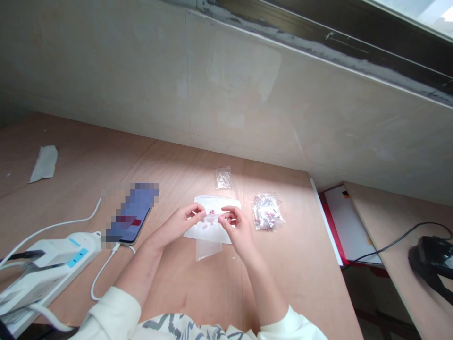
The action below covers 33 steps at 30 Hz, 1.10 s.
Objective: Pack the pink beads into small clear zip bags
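Note:
My left hand (189, 218) and my right hand (236, 223) pinch opposite ends of the upper edge of a small clear plastic bag (208, 249). The bag slants down toward me over a sheet of white paper (191, 232). Small pink pieces (212, 212) lie on the paper just beyond the bag's edge. More pink specks show at the bag; I cannot tell whether they are inside it or beneath it. Right of my right hand is a pile of clear bags (268, 211) with pinkish contents. A small zip bag (223, 178) of tiny pale pieces lies behind the paper.
A phone (132, 215) with a white cable lies at left, beside a white power strip (60, 264) with plugs. A crumpled tissue (44, 163) is at far left. The table's right edge borders a gap holding a red and white folder (348, 226). A wall stands behind.

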Each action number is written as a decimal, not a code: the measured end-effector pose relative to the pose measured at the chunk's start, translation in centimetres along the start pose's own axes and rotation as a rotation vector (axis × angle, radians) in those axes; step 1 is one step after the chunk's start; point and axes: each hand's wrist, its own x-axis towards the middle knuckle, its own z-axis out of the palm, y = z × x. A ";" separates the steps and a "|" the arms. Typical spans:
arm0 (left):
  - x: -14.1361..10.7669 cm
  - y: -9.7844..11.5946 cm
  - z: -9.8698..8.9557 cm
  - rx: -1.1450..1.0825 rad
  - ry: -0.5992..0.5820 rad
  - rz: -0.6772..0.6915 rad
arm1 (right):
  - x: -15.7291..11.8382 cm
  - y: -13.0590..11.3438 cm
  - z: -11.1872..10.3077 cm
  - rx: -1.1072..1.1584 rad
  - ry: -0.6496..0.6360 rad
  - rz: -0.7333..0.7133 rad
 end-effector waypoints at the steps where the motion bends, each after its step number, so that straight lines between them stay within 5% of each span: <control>1: 0.1 0.0 0.2 -0.018 0.005 0.002 | 0.1 0.1 0.0 0.011 -0.002 0.041; 6: -0.4 -0.3 -0.4 -0.047 -0.007 -0.034 | 0.4 0.6 -0.2 -0.011 -0.050 0.142; 11: -0.7 -0.1 -0.8 0.006 -0.057 -0.058 | 0.4 0.7 0.0 -0.025 0.020 0.074; 21: -0.3 -0.4 -0.2 0.020 0.066 0.015 | 0.6 0.4 0.8 0.098 -0.085 0.114; 26: -0.2 0.0 0.0 0.019 -0.036 0.007 | 0.6 -0.2 1.1 0.072 -0.011 0.090; 33: 0.0 0.4 0.2 0.153 -0.001 0.114 | 0.6 0.1 1.7 0.127 -0.141 0.081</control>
